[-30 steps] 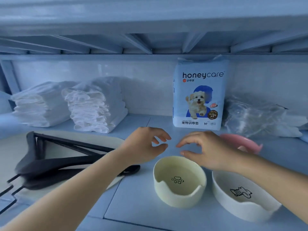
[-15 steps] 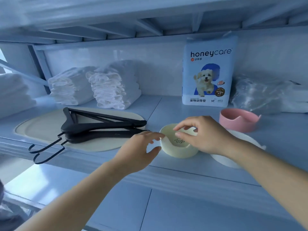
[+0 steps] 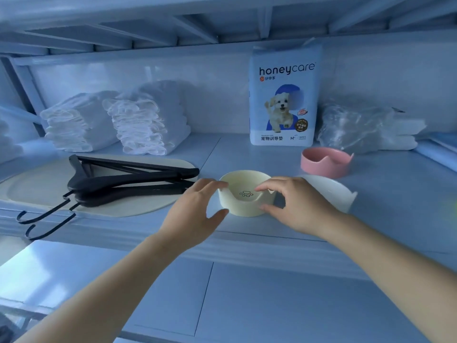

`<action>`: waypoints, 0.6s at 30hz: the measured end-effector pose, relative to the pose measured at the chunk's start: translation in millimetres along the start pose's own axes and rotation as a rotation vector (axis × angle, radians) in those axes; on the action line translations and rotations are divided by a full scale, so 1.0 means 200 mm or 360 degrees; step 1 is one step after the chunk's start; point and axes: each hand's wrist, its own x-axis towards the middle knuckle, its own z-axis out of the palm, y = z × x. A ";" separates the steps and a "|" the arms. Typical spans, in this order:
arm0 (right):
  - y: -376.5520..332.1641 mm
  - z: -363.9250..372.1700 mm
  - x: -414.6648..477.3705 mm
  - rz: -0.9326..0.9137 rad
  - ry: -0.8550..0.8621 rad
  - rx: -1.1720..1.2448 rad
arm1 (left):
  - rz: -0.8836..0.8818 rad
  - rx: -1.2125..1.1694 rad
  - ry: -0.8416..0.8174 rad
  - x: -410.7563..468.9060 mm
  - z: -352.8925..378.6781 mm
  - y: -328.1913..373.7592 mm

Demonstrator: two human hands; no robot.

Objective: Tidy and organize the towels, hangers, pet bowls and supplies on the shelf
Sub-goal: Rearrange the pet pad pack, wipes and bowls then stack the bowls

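Note:
A cream pet bowl [image 3: 243,203] with a paw print stands near the shelf's front edge. My right hand [image 3: 298,206] pinches its right wall, index finger on the rim and thumb on the outside. My left hand [image 3: 195,211] is spread at the bowl's left side, its fingertips touching the rim. A white bowl [image 3: 331,194] sits just behind my right hand, a pink bowl [image 3: 326,165] further back. Black hangers [image 3: 128,181] lie on a beige mat [image 3: 37,188]. Two stacks of white towels [image 3: 79,122] [image 3: 148,125] stand at the back left.
A honeycare pet-pad pack [image 3: 283,100] stands upright against the back wall. A crumpled clear plastic bag [image 3: 358,127] lies to its right. The hanger hooks stick out over the shelf's front edge [image 3: 99,226]. A lower shelf [image 3: 247,293] runs beneath my arms.
My left hand has moved right until its fingertips reach the cream bowl's rim. My right hand has stayed at the bowl's right side. The view has pulled back and down.

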 end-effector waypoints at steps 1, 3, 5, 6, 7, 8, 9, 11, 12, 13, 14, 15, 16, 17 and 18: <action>0.01 -0.01 -0.01 0.0008 0.0021 -0.0014 | 0.0040 0.0004 -0.0017 0.03 0.01 0.01; 0.03 -0.04 -0.02 0.0051 0.0050 -0.0033 | 0.0104 0.0014 -0.0095 0.10 0.02 0.04; 0.07 -0.07 -0.04 0.0114 0.0060 -0.0047 | 0.0150 0.0057 -0.0194 0.17 0.04 0.08; 0.09 -0.09 -0.04 0.0155 0.0057 -0.0058 | 0.0177 0.0073 -0.0248 0.21 0.06 0.09; 0.11 -0.10 -0.06 0.0193 0.0060 -0.0070 | 0.0202 0.0069 -0.0302 0.23 0.08 0.11; 0.14 -0.12 -0.06 0.0231 0.0072 -0.0079 | 0.0218 0.0053 -0.0351 0.26 0.09 0.12; 0.16 -0.13 -0.07 0.0274 0.0087 -0.0087 | 0.0225 0.0025 -0.0391 0.29 0.11 0.13; 0.20 -0.16 -0.09 0.0368 0.0112 -0.0100 | 0.0218 -0.0062 -0.0447 0.34 0.14 0.15; 0.21 -0.16 -0.09 0.0405 0.0126 -0.0097 | 0.0224 -0.0089 -0.0473 0.37 0.16 0.16; 0.22 -0.17 -0.09 0.0438 0.0139 -0.0087 | 0.0236 -0.0093 -0.0496 0.40 0.17 0.16; 0.22 -0.17 -0.10 0.0466 0.0150 -0.0079 | 0.0252 -0.0083 -0.0508 0.43 0.19 0.17; 0.22 -0.17 -0.10 0.0485 0.0160 -0.0075 | 0.0270 -0.0070 -0.0513 0.46 0.20 0.17; 0.23 -0.17 -0.09 0.0500 0.0169 -0.0076 | 0.0294 -0.0047 -0.0515 0.48 0.21 0.17; 0.23 -0.17 -0.09 0.0515 0.0186 -0.0079 | 0.0323 -0.0005 -0.0518 0.50 0.21 0.17; 0.23 -0.17 -0.08 0.0532 0.0210 -0.0090 | 0.0351 0.0041 -0.0514 0.52 0.21 0.17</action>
